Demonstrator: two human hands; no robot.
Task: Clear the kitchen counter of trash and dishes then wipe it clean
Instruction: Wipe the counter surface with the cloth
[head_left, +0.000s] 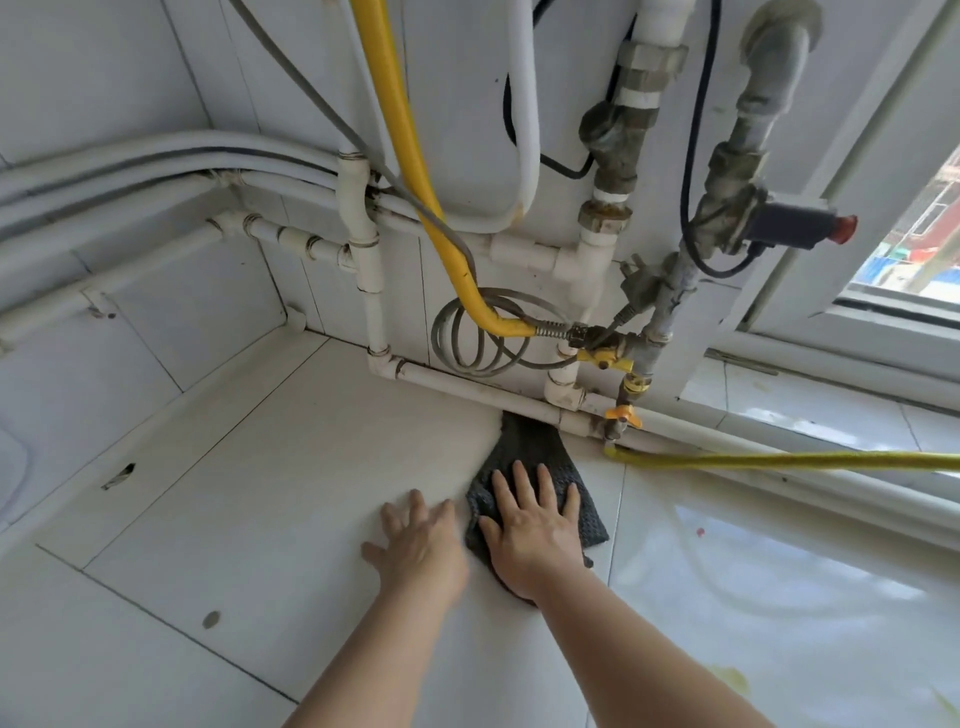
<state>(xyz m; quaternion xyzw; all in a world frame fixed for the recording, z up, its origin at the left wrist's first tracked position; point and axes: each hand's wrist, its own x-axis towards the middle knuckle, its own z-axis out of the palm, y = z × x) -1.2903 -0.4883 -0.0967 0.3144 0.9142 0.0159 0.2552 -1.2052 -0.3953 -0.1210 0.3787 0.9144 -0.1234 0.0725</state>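
Note:
A dark grey cloth (524, 447) lies flat on the white tiled counter (291, 467), its far end tucked against the low white pipe at the wall. My right hand (535, 530) presses flat on the cloth with fingers spread and straight. Just to its left, my left hand (421, 545) rests palm down on the bare tile, fingers straight, touching the cloth's left edge. Neither hand holds anything.
White pipes (467, 387) run along the wall base, with a yellow gas hose (779, 460) and yellow valve handles (623, 415) right behind the cloth. A window frame (857, 322) stands at the right. Small dark marks (210, 618) and yellowish stains (727, 675) dot the counter.

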